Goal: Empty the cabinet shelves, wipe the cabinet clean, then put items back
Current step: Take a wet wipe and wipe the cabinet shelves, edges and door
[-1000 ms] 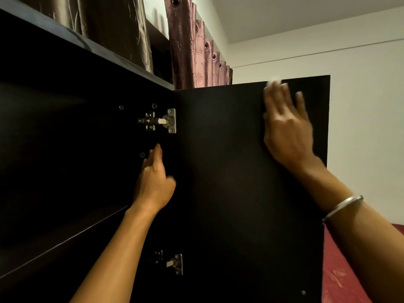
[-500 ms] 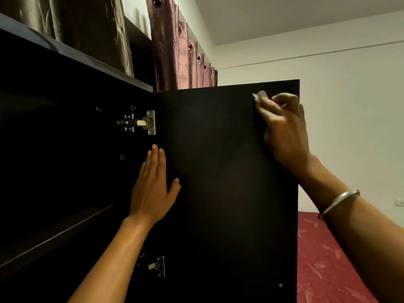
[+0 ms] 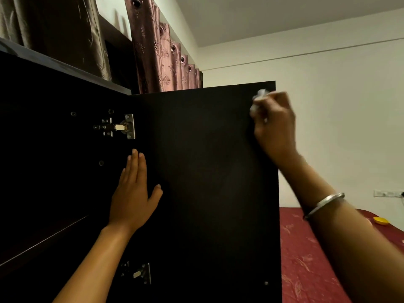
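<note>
Up at the cabinet door top-right corner, R hand grip is clenched on a white cloth. L hand, fingers flat, braces near the hinge side. Unwiped panel lies left & below the cloth, so R hand is nearer.

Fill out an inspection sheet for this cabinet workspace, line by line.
Surface: dark cabinet door stands open, inner face toward the camera; upper hinge and lower hinge visible.
Job's things: small white cloth, bunched against the door's upper right corner; shelf inside too dark to judge.
Clutter: yellow object on the red bedcover.
Grips: left hand flat against the door near the hinge side; right hand holds the cloth, blurred.
Cables: one short cable at the wall socket.
Surroundings: curtains, white wall, bangle on right wrist.
</note>
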{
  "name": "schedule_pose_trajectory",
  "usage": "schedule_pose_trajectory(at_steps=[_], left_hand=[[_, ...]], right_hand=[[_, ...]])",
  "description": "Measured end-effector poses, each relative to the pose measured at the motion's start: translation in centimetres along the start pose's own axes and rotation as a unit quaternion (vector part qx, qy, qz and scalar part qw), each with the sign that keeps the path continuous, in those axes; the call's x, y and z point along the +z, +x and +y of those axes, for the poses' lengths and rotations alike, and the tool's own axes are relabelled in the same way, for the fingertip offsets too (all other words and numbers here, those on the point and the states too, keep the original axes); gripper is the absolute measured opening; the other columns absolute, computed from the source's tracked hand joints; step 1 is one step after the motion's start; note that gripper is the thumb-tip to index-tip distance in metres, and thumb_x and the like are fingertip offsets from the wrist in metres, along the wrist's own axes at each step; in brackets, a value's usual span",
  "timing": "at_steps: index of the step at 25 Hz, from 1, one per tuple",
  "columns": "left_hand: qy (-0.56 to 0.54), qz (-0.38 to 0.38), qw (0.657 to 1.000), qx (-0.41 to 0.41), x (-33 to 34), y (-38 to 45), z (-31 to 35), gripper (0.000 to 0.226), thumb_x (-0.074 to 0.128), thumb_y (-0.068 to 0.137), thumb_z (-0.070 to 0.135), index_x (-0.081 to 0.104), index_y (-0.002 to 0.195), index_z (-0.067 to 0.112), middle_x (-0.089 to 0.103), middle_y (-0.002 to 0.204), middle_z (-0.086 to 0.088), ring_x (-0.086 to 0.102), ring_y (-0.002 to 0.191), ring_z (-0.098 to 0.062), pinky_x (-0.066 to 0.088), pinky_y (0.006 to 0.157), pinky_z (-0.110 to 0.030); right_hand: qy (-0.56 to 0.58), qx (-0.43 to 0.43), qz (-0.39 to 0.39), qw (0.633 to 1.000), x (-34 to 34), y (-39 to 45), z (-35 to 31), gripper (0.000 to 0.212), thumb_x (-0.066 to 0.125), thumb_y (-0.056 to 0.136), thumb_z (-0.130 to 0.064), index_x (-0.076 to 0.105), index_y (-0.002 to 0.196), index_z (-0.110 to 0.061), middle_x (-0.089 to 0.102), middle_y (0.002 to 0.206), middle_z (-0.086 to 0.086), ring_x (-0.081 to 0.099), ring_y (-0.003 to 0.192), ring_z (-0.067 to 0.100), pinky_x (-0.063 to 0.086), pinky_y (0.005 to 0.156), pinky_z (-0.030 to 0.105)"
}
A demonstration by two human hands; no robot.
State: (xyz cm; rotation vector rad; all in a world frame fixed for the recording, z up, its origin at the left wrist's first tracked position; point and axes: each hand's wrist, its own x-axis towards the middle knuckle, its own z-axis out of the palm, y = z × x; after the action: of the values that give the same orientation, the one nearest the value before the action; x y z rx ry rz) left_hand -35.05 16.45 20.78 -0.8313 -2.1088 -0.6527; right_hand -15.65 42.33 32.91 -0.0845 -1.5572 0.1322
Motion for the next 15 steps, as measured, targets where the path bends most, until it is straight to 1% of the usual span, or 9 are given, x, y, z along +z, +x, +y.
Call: schedule_pose_trajectory(at_steps=[2, 4, 5, 6, 8, 9, 11, 13, 15], left_hand=[[0.003, 0.007, 1.000, -0.014, 0.3, 0.2, 0.4, 0.093, 0.052, 0.097, 0.042, -0.013, 0.158, 0.015, -0.024, 0.164, -0.001, -0.020, 0.150, -0.015, -0.001, 0.123, -0.034], [0.015, 0.005, 1.000, -0.024, 0.3, 0.3, 0.5, 0.095, 0.054, 0.096, 0.042, -0.013, 0.157, 0.015, -0.025, 0.163, -0.001, -0.019, 0.150, -0.015, 0.001, 0.123, -0.035], [0.020, 0.000, 1.000, -0.022, 0.1, 0.3, 0.3, 0.096, 0.054, 0.096, 0.043, -0.014, 0.157, 0.015, -0.025, 0.163, -0.001, -0.019, 0.150, -0.015, 0.000, 0.123, -0.035], [0.025, -0.008, 0.999, -0.019, 0.0, 0.3, 0.1, 0.096, 0.054, 0.096, 0.044, -0.016, 0.157, 0.015, -0.027, 0.162, -0.001, -0.019, 0.150, -0.016, -0.001, 0.123, -0.035], [0.032, -0.025, 0.999, -0.017, -0.4, 0.3, -0.1, 0.098, 0.052, 0.096, 0.046, -0.019, 0.155, 0.016, -0.030, 0.161, -0.001, -0.020, 0.150, -0.016, -0.002, 0.123, -0.035], [0.033, -0.028, 0.999, -0.018, -0.4, 0.2, -0.1, 0.098, 0.052, 0.096, 0.047, -0.019, 0.155, 0.015, -0.030, 0.161, -0.001, -0.021, 0.150, -0.016, -0.002, 0.123, -0.035], [0.026, -0.025, 0.999, -0.024, -0.3, 0.1, 0.3, 0.099, 0.053, 0.096, 0.047, -0.019, 0.156, 0.015, -0.031, 0.161, -0.002, -0.022, 0.149, -0.016, -0.002, 0.123, -0.034], [0.016, -0.024, 0.999, -0.033, -0.2, 0.2, 0.8, 0.100, 0.054, 0.095, 0.046, -0.019, 0.156, 0.015, -0.032, 0.160, -0.001, -0.023, 0.148, -0.015, -0.003, 0.121, -0.033], [0.020, -0.034, 0.998, -0.041, -0.4, 0.3, 0.8, 0.101, 0.055, 0.095, 0.046, -0.021, 0.155, 0.015, -0.034, 0.159, -0.001, -0.025, 0.147, -0.014, -0.004, 0.120, -0.032]], right_hand=[[0.035, -0.074, -0.167, 0.983, 2.9, -8.0, -2.1, 0.022, 0.059, 0.089, 0.005, 0.069, 0.108, -0.002, 0.057, 0.109, 0.009, 0.058, 0.100, 0.020, 0.050, 0.092, 0.027], [0.002, -0.217, -0.367, 0.905, 3.2, -15.5, -3.4, 0.036, 0.063, 0.080, 0.009, 0.069, 0.113, -0.004, 0.060, 0.113, 0.011, 0.056, 0.104, 0.025, 0.053, 0.087, 0.044], [-0.018, -0.260, -0.370, 0.892, 2.8, -16.1, -2.5, 0.041, 0.066, 0.078, 0.009, 0.069, 0.117, -0.005, 0.061, 0.116, 0.012, 0.056, 0.106, 0.027, 0.053, 0.087, 0.046], [-0.014, -0.261, -0.318, 0.912, 2.3, -14.6, -1.0, 0.043, 0.068, 0.080, 0.006, 0.067, 0.121, -0.006, 0.061, 0.119, 0.012, 0.056, 0.110, 0.028, 0.052, 0.091, 0.045], [-0.032, -0.137, -0.136, 0.981, 0.4, -8.6, 1.0, 0.036, 0.062, 0.091, 0.000, 0.064, 0.127, -0.006, 0.060, 0.120, 0.014, 0.058, 0.112, 0.029, 0.050, 0.098, 0.039], [-0.041, -0.063, -0.023, 0.997, -0.7, -5.6, 1.6, 0.032, 0.059, 0.095, -0.002, 0.064, 0.127, -0.004, 0.060, 0.117, 0.013, 0.058, 0.110, 0.028, 0.050, 0.097, 0.035], [-0.025, 0.045, 0.050, 0.997, -0.7, -3.9, 1.9, 0.030, 0.056, 0.098, -0.006, 0.063, 0.127, -0.003, 0.058, 0.115, 0.011, 0.058, 0.108, 0.022, 0.050, 0.097, 0.030], [0.005, 0.037, -0.031, 0.999, 1.6, -9.5, 0.3, 0.033, 0.055, 0.097, -0.003, 0.062, 0.130, -0.006, 0.058, 0.122, 0.009, 0.058, 0.113, 0.023, 0.047, 0.102, 0.028], [0.015, -0.109, -0.209, 0.972, 2.5, -16.9, -1.8, 0.044, 0.050, 0.094, -0.002, 0.056, 0.137, -0.012, 0.053, 0.132, 0.003, 0.058, 0.117, 0.025, 0.045, 0.104, 0.028]])
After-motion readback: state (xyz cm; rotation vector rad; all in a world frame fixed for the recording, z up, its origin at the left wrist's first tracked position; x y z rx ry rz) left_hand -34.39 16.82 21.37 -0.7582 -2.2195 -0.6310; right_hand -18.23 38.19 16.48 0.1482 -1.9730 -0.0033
